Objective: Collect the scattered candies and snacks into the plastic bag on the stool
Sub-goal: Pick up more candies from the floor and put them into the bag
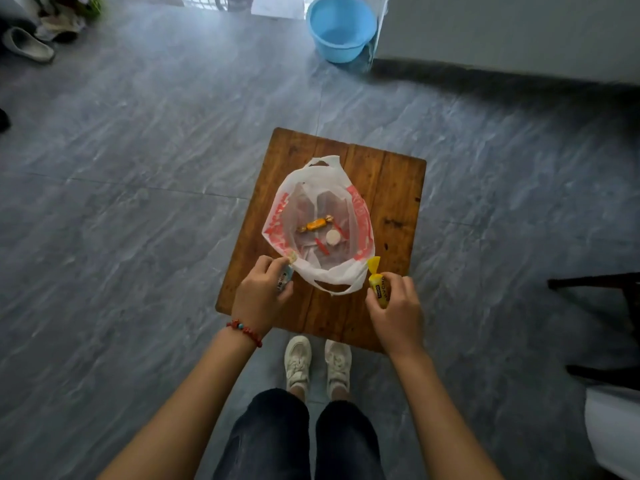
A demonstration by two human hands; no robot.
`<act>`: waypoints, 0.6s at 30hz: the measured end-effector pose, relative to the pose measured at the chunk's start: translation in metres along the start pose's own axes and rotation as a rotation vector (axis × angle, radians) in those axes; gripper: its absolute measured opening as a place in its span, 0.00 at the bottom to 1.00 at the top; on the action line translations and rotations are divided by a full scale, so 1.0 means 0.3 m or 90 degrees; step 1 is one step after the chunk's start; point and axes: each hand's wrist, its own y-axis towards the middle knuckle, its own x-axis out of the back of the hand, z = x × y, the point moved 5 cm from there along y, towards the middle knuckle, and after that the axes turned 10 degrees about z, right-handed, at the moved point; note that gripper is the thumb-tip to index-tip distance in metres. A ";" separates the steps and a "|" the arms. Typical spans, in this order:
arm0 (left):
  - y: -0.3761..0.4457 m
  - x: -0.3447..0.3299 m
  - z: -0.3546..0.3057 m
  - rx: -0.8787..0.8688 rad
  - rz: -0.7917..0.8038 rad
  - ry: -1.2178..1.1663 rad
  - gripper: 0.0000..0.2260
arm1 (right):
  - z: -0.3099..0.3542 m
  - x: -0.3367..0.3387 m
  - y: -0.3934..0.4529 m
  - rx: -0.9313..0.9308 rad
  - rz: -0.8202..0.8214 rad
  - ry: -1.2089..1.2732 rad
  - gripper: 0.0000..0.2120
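Bag (360,220) of thin white plastic with red print lies open in the middle of the wooden stool (391,188). Inside I see an orange candy (316,223) and a round white sweet (332,238). My left hand (261,289) is closed around a pale blue candy (286,276) at the near left edge of the bag; most of this wrapper is hidden. My right hand (398,306) grips a yellow candy (377,284) just beside the near right edge. The stool stands on a grey tiled floor (138,168). A blue bucket (341,27) stands far behind, a slipper (27,45) at top left. On the right, dark furniture (606,289) is cut off.
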 end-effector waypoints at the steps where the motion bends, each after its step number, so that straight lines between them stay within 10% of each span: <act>1: 0.036 -0.026 0.005 0.000 0.008 0.001 0.18 | -0.014 -0.019 0.033 -0.003 0.005 0.005 0.13; 18: 0.570 -0.524 0.250 0.119 0.128 -0.016 0.17 | -0.175 -0.268 0.365 -0.003 0.007 0.020 0.13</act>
